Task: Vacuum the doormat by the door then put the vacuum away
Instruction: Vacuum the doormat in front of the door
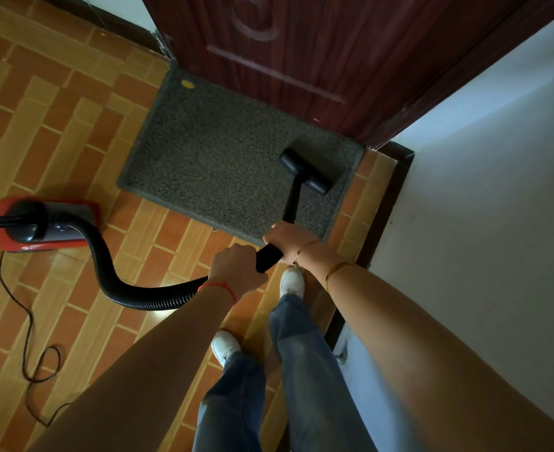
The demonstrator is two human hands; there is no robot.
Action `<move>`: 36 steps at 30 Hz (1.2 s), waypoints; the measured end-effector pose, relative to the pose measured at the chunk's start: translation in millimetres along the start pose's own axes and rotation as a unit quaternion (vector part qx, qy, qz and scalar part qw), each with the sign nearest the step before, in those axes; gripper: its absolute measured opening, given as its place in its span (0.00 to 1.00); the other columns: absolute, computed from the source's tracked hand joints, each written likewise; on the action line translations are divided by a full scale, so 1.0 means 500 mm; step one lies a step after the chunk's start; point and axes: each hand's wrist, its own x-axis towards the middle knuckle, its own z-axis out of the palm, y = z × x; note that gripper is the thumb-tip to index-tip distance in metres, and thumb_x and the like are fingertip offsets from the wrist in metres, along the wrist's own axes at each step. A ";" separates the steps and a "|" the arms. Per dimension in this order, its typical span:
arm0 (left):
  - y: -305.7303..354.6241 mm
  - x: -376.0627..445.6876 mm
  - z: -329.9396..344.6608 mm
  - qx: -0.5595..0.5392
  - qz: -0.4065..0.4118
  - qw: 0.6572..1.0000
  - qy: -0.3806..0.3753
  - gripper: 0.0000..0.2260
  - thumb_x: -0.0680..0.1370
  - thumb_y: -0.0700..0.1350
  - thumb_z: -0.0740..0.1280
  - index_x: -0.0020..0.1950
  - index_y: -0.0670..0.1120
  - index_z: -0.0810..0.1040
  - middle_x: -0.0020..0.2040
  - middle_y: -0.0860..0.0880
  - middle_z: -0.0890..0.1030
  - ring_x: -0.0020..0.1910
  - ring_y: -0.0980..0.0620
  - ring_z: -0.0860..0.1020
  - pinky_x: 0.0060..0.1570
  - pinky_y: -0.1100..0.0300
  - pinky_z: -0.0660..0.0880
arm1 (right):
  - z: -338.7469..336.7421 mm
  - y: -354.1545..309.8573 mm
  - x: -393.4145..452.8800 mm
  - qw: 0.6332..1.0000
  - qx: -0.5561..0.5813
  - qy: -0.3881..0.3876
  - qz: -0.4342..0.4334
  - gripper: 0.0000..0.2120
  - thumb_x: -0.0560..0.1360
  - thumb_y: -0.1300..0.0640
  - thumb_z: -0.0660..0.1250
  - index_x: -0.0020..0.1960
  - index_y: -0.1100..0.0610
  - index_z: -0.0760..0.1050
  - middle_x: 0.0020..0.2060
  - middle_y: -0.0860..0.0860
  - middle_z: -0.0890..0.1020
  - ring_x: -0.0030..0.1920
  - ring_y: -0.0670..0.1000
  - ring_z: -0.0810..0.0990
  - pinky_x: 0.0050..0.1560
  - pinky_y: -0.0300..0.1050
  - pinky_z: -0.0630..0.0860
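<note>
We have the doormat [223, 158] lying flat against the foot of the dark door [318, 50], and the vacuum's black nozzle [305, 171] sits on its right end, close to the door and the corner of the wall [484, 164]. From the nozzle the wand [293, 200] runs straight back toward us, its long axis pointing away from our body and slightly right. Our right hand [288, 238] is curled around the wand farther forward, nearer the nozzle; our left hand [238, 267] grips the handle end behind it, where the ribbed hose [132, 288] joins. Most of the mat, including a small yellow scrap [187, 83] at its far left corner, lies to the left of the nozzle, so we judge the coming strokes must sweep leftward. The hose loops over the tiled floor [57, 125] to the red vacuum body [40, 225] on our left, its cord [29, 327] trailing behind.
</note>
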 end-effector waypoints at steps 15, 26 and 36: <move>0.133 0.188 -0.130 -0.056 0.013 0.998 0.024 0.06 0.73 0.49 0.67 0.44 0.48 0.74 0.32 0.53 0.72 0.34 0.51 0.74 0.31 0.60 0.69 | -0.139 0.242 0.024 1.000 -0.020 -0.011 0.010 0.08 0.76 0.62 0.64 0.55 0.57 0.74 0.55 0.53 0.77 0.57 0.53 0.77 0.47 0.46 0.73; 0.098 0.127 -0.088 -0.026 0.016 0.999 0.013 0.07 0.72 0.50 0.66 0.44 0.47 0.77 0.34 0.52 0.75 0.36 0.50 0.77 0.33 0.61 0.72 | -0.091 0.162 0.005 1.000 -0.021 -0.006 -0.003 0.08 0.76 0.65 0.64 0.53 0.57 0.74 0.56 0.54 0.78 0.59 0.53 0.76 0.54 0.45 0.74; -0.023 -0.018 0.021 -0.018 0.019 0.999 -0.020 0.08 0.71 0.52 0.67 0.43 0.48 0.75 0.33 0.53 0.72 0.29 0.54 0.71 0.25 0.62 0.65 | 0.010 -0.044 -0.023 1.000 0.005 -0.010 0.000 0.04 0.76 0.64 0.62 0.47 0.56 0.73 0.50 0.52 0.75 0.52 0.51 0.78 0.41 0.41 0.67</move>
